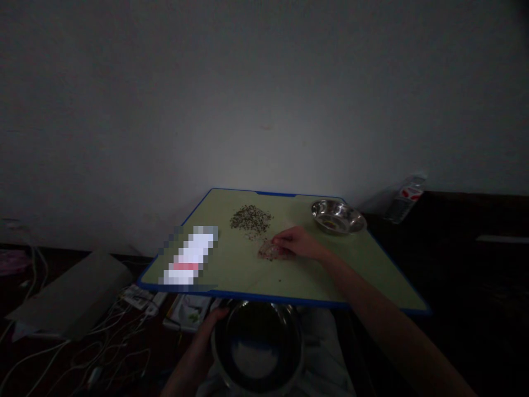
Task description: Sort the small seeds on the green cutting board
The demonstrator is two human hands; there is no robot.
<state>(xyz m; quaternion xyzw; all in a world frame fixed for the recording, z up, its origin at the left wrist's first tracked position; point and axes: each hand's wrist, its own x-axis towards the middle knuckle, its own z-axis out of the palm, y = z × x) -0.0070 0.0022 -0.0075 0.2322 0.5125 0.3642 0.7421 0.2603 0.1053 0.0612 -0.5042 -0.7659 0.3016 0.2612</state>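
Observation:
My right hand [296, 241] reaches over the pale green board [231, 270], fingers pinched together and pointing left. Beneath and beside the fingertips lies a small patch of reddish and dark bits [268, 252]; whether any are in the pinch is too small to tell. Just behind it is a larger scattered pile of small dark grains or seeds [250, 219]. In front of the board, low on my lap, a large dark, shiny metal bowl [298, 336] is gripped at its left rim by my left hand [212, 322], whose fingers are partly hidden in shadow.
A smaller steel bowl [339, 218] stands at the board's back right, something small inside. A blurred-out bright phone-like screen [190, 259] lies at the left. A plastic bottle [407, 198] leans by the wall. Cables [119, 325] and a grey box [74, 295] lie lower left.

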